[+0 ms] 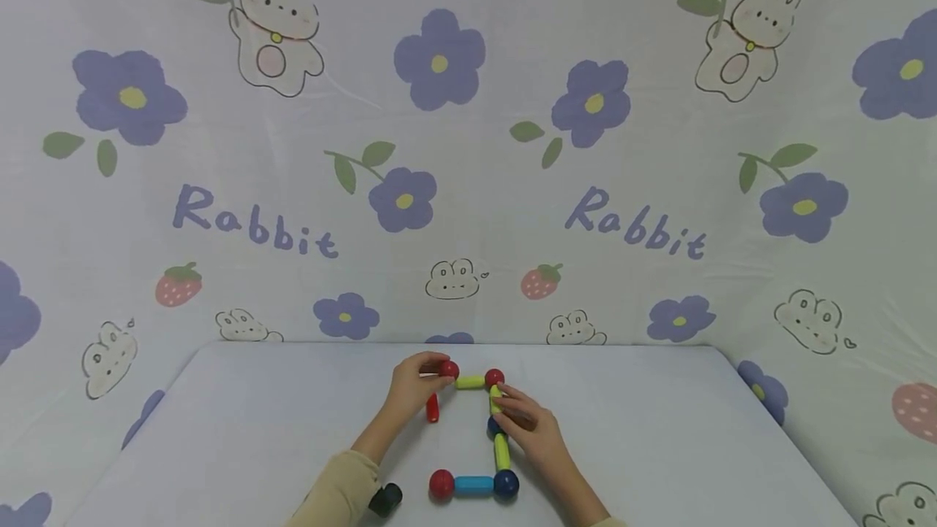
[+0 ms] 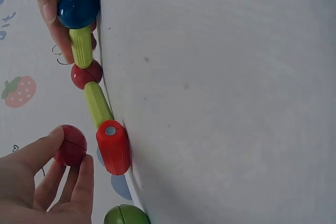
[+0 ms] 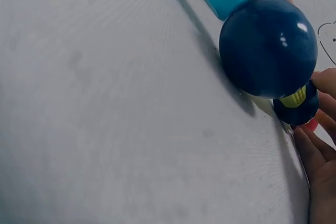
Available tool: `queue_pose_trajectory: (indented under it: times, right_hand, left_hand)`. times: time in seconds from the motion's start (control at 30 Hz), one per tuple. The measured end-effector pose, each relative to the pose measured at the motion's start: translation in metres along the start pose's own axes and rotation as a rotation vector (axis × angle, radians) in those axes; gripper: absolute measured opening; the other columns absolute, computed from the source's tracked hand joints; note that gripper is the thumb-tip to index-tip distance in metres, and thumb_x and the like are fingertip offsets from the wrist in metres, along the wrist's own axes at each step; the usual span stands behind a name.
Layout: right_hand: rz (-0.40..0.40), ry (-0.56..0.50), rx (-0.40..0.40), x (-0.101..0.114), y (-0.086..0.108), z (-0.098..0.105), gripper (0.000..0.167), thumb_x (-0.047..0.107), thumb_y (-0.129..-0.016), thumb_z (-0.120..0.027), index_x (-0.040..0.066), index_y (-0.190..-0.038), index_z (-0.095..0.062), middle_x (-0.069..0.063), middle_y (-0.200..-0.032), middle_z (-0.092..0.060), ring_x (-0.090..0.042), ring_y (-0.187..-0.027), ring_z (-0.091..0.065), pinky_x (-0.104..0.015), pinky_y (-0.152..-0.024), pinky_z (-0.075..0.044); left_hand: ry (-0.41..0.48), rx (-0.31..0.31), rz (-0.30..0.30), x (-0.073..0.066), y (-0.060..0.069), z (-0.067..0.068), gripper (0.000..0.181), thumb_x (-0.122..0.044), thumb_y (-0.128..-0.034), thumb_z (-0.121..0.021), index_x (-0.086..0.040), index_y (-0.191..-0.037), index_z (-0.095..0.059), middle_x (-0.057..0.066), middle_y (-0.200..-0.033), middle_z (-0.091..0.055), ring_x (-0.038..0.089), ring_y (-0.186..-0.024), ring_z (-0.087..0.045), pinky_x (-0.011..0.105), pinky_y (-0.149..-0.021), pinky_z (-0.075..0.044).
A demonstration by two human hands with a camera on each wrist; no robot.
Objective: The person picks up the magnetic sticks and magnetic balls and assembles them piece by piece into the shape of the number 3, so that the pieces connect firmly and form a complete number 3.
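My left hand (image 1: 416,385) pinches a red ball (image 2: 71,145) between thumb and fingers, by the free end of a yellow-green rod (image 1: 470,382). In the left wrist view, a gap shows between that ball and the rod. Close below the hand lies a red magnetic rod (image 1: 433,408), a metal disc on its end. My right hand (image 1: 538,429) holds the chain's upper side, fingers about a yellow-green rod (image 2: 81,47) between a red ball (image 1: 494,379) and a dark blue ball (image 2: 79,9). Another yellow-green rod (image 1: 501,452) leads down to a second blue ball (image 1: 506,484).
A light blue rod (image 1: 474,485) joins the lower blue ball to another red ball (image 1: 442,484) at the near left. A green ball (image 2: 126,216) shows at the left wrist view's lower edge. Beside the left sleeve is a black cylindrical object (image 1: 385,499). Patterned cloth hangs behind the white table (image 1: 659,429).
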State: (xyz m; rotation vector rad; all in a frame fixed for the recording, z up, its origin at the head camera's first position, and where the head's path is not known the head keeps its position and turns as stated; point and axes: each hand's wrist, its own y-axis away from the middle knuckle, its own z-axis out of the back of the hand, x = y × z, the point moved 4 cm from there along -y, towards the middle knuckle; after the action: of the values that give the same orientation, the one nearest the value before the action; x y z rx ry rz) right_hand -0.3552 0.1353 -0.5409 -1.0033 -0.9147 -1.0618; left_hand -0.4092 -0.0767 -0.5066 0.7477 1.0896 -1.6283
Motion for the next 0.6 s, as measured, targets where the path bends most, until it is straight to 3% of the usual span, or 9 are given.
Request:
queue_pose_trajectory:
  times: [0.3,0.6]
  right_hand:
    - [-0.008,-0.044,0.011,0.024,0.007,0.002,0.03,0.013,-0.085,-0.063,0.003,-0.113,-0.061,-0.007,-0.133,-0.043,-0.021,-0.114,-0.046,-0.025,-0.087,-0.04]
    - [0.0,-0.067,0.005,0.021,0.006,0.002,0.03,0.013,-0.084,-0.064,0.003,-0.112,-0.061,-0.007,-0.132,-0.044,-0.021,-0.117,-0.044,-0.025,-0.086,-0.041]
  left_hand:
    - [-0.043,0.025,-0.021,0.002,0.001,-0.001,0.033,0.002,-0.0703,-0.073,-0.001,-0.101,-0.061,0.01,-0.097,-0.061,0.023,-0.091,-0.058,0.025,-0.073,-0.048]
    - [-0.066,0.041,-0.018,0.006,0.003,-0.003,0.033,0.002,-0.0709,-0.072,0.001,-0.101,-0.06,0.012,-0.096,-0.061,0.024,-0.09,-0.058,0.028,-0.074,-0.049]
